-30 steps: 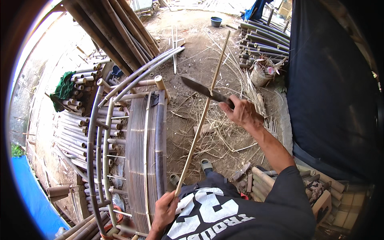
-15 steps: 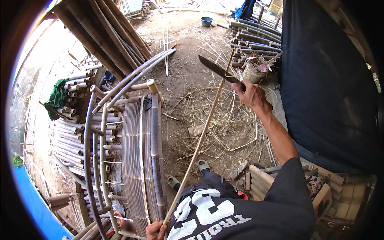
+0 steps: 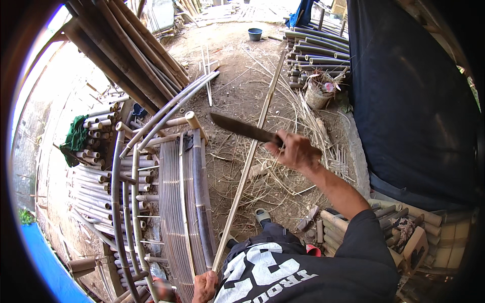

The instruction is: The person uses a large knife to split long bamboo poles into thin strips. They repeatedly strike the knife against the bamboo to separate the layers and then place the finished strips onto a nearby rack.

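Left of the bench (image 3: 169,202), cut poles (image 3: 93,187) lie stacked side by side, presumably to save ground. Just right of the bench's near end, the left hand (image 3: 205,286) is closed around the near end of a long bamboo strip (image 3: 245,179), probably to anchor it. The strip slants away right of the bench and past its far end, which seems to leave its length accessible. The knife (image 3: 235,125) crosses it in view, pointing toward the bench's far corner; contact could not be confirmed. Farther right of the bench, the right hand (image 3: 299,151) is clenched on the handle, likely for blade control.
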A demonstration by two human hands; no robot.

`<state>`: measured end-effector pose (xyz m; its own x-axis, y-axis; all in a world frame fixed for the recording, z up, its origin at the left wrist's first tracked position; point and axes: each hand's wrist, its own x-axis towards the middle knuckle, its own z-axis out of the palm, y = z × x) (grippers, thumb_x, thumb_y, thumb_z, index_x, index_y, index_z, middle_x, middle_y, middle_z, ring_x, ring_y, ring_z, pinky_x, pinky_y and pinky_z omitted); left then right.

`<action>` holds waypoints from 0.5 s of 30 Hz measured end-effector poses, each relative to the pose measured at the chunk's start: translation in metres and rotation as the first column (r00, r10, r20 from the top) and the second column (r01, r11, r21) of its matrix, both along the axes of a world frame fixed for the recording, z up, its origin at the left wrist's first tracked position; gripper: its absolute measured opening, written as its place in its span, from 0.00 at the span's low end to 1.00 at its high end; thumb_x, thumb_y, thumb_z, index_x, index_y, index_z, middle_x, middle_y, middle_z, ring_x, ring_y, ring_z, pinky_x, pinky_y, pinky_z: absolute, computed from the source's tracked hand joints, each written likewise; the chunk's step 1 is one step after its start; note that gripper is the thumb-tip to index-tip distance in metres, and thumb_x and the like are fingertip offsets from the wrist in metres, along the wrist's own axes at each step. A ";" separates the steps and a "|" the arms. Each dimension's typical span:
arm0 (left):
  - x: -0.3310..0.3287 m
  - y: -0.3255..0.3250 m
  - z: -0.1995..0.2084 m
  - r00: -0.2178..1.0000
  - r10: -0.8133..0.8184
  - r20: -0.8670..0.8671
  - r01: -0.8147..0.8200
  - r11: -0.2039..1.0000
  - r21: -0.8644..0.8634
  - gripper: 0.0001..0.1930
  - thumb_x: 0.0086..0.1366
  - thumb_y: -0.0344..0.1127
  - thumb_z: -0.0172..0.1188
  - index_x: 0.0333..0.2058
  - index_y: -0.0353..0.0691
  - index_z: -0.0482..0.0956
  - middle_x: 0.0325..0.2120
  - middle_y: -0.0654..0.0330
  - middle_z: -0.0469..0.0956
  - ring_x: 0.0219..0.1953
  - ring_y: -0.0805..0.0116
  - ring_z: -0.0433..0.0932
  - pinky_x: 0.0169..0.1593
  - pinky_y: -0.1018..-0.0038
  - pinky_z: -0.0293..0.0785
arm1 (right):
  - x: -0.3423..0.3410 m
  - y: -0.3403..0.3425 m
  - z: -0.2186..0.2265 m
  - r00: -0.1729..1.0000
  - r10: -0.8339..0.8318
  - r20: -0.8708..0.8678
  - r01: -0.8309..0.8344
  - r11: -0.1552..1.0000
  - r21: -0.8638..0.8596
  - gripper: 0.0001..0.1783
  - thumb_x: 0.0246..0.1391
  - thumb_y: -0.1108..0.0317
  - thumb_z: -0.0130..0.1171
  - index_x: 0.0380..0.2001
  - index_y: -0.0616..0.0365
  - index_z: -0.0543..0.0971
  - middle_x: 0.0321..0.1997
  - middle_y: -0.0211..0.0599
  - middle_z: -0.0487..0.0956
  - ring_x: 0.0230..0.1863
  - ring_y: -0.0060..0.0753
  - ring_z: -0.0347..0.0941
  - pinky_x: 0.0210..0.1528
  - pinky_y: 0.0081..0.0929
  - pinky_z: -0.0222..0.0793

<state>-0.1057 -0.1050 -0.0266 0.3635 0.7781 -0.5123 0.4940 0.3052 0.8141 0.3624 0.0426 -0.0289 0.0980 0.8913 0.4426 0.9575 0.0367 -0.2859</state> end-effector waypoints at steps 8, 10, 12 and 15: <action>-0.069 -0.044 -0.062 0.989 -0.130 -0.065 0.134 0.990 0.052 0.16 0.71 0.39 0.47 0.27 0.36 0.75 0.19 0.63 0.69 0.25 0.69 0.67 0.28 0.69 0.63 | 0.053 0.008 0.027 0.983 -0.174 -0.062 0.178 0.981 0.078 0.38 0.58 0.26 0.33 0.24 0.51 0.70 0.09 0.22 0.62 0.07 0.20 0.60 0.07 0.28 0.60; -0.079 -0.057 -0.070 0.970 -0.197 -0.145 0.209 0.975 0.073 0.10 0.69 0.32 0.48 0.37 0.39 0.80 0.28 0.61 0.73 0.34 0.62 0.71 0.36 0.63 0.68 | 0.062 0.007 0.025 0.987 -0.161 -0.014 0.162 0.984 0.074 0.40 0.56 0.24 0.32 0.25 0.51 0.71 0.09 0.22 0.62 0.07 0.20 0.60 0.07 0.27 0.60; -0.089 -0.064 -0.072 0.968 -0.192 -0.164 0.203 0.978 0.052 0.10 0.69 0.32 0.48 0.37 0.39 0.79 0.27 0.60 0.73 0.32 0.61 0.71 0.35 0.63 0.67 | 0.079 0.013 0.021 0.986 -0.168 0.003 0.168 0.983 0.074 0.41 0.55 0.23 0.31 0.25 0.51 0.72 0.09 0.21 0.62 0.07 0.20 0.60 0.07 0.27 0.59; -0.106 -0.075 -0.073 0.976 -0.132 -0.174 0.132 0.991 -0.015 0.10 0.69 0.33 0.48 0.36 0.39 0.79 0.25 0.59 0.73 0.29 0.59 0.71 0.33 0.61 0.67 | 0.153 0.019 0.040 0.880 -0.465 -0.100 0.467 0.884 0.001 0.38 0.60 0.28 0.35 0.25 0.51 0.76 0.13 0.28 0.71 0.13 0.27 0.68 0.17 0.32 0.65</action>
